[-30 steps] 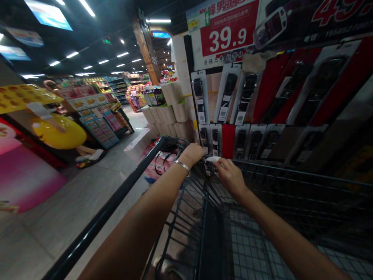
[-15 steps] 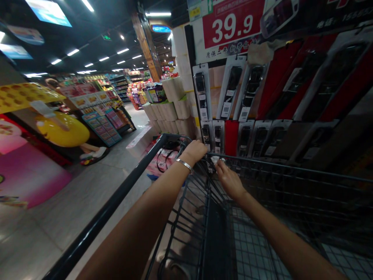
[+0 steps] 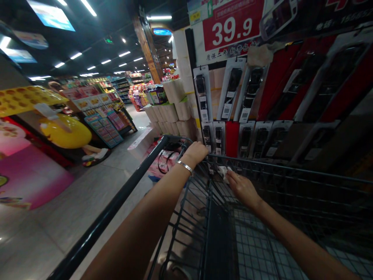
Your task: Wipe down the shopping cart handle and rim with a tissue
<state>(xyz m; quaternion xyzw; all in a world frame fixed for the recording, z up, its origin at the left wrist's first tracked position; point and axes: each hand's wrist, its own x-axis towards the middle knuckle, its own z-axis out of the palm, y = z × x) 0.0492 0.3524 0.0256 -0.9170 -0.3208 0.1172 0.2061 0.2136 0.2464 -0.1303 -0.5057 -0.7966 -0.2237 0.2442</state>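
At the far left of the frame a big yellow display figure (image 3: 65,134) stands on the shop floor (image 3: 58,217), well apart from me. Rolls of paper (image 3: 171,109) are stacked in the aisle beyond it.

The dark rail of the shopping cart (image 3: 122,198) runs from the lower left up toward the middle. A pink package (image 3: 163,163) lies just past its far end.

My left grip (image 3: 197,151) is closed over the cart's far top corner, fingers wrapped round the rim. A silver bracelet (image 3: 184,166) sits on that wrist.

Just to its right, near but not touching, is the white cloth (image 3: 223,172), bunched up against the wires right under the top rim. My right grip (image 3: 241,187) is closed on it, fingertips pinching it and pressing it to the wire. The arm reaches across the basket from the lower right.

Going by where the cloth sits, I judge the work to be at this far corner only. The long rim stretching off to the right and the mesh bottom below my arms show nothing that separates wiped wire from unwiped, so I cannot say how much is done.

Behind the cart, filling the right of the frame, hangs a rack of packaged goods (image 3: 246,97) in red and white cards. A red price sign (image 3: 230,29) reading 39.9 hangs at the top.
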